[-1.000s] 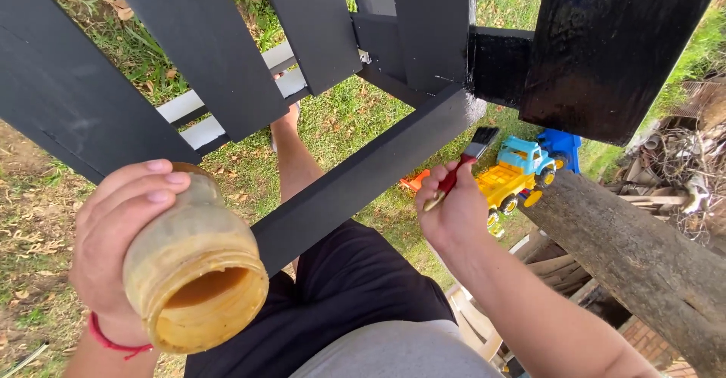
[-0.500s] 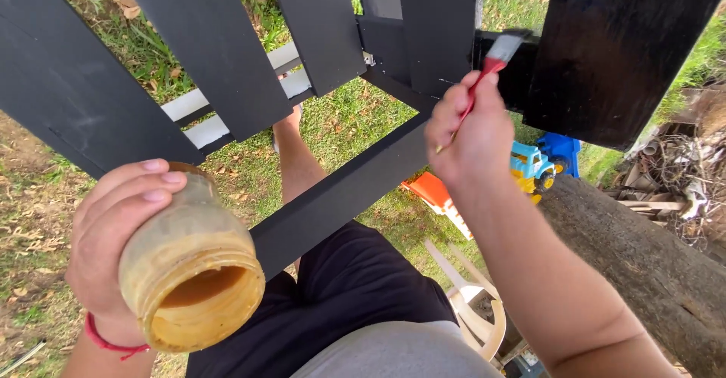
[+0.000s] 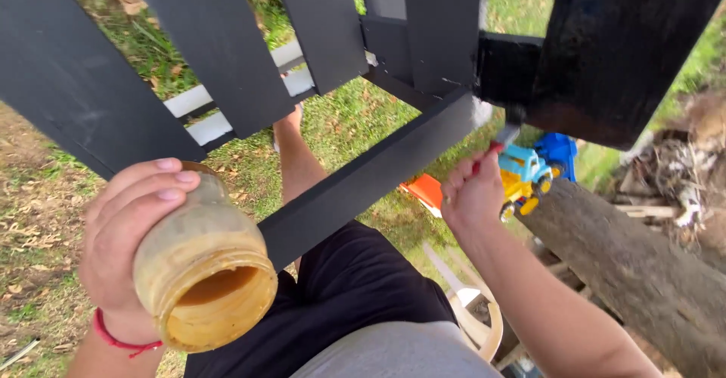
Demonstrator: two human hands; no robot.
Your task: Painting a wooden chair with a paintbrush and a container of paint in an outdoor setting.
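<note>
left hand (image 3: 125,242) raised at lower left, red cord on the wrist, fingers wrapped in a closed grip around a paint-smeared jar (image 3: 203,272). jar tilted, mouth toward the camera, yellowish-brown coating inside; how full, cannot tell. behind, black fence slats (image 3: 219,45) slanting across, grass (image 3: 355,121) showing through the gaps. below centre, black shorts (image 3: 348,310) and a bare leg stretched out over the grass. right hand (image 3: 473,196) lifted just under the diagonal black rail (image 3: 370,174), grip closed on a red-handled paintbrush (image 3: 503,136), bristles up against the black board (image 3: 620,45). just beyond the knuckles, a blue and yellow toy truck (image 3: 529,174). farther right, a thick log (image 3: 635,272).
</note>
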